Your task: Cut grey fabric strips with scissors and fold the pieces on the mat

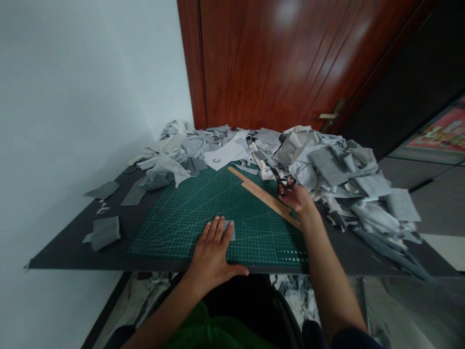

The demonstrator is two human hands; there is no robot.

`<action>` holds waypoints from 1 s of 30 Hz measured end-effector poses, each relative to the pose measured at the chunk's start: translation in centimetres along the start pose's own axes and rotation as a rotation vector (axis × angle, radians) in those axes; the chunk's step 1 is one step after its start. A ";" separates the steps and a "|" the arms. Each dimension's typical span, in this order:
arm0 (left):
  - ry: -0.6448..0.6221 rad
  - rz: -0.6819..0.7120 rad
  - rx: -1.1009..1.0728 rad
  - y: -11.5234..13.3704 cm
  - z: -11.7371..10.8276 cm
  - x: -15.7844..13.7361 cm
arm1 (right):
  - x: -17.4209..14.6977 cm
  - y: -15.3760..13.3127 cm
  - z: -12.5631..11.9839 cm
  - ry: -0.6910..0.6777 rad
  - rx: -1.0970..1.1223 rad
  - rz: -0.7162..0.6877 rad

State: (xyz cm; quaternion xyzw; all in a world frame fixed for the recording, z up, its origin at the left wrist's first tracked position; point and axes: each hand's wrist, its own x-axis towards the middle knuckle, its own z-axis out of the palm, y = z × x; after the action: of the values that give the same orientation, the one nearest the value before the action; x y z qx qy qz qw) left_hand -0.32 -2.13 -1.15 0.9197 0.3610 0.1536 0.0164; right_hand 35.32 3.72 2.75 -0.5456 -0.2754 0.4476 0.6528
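Head: left hand (212,254) partly hides patch (232,235).

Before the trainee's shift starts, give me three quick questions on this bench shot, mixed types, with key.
1. Which hand holds the dark-handled scissors?
2. True or false: the left hand is raised well clear of the green mat.
3. Choose one. The wood-coloured strip lies on: A) the floor; B) the mat; C) the door handle.

Key:
1. The right hand.
2. False; it lies on the mat, partly over a small grey piece.
3. B.
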 end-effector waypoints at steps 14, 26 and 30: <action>-0.009 0.017 -0.038 0.2 -0.2 -1.3 | -15.5 2.7 4.7 -0.380 0.135 -0.020; -0.018 0.058 -0.050 0.7 -0.2 -3.3 | -26.8 5.4 -2.1 -0.226 -0.370 0.101; -0.017 0.054 -0.048 0.7 0.0 -3.3 | -26.8 4.7 0.0 -0.281 -0.374 0.212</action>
State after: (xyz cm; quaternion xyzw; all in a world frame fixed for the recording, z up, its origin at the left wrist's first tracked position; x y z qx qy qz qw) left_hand -2.14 -4.84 -1.95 0.9297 0.3321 0.1549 0.0374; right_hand 22.00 -20.02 1.73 -0.6150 -0.3826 0.5264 0.4454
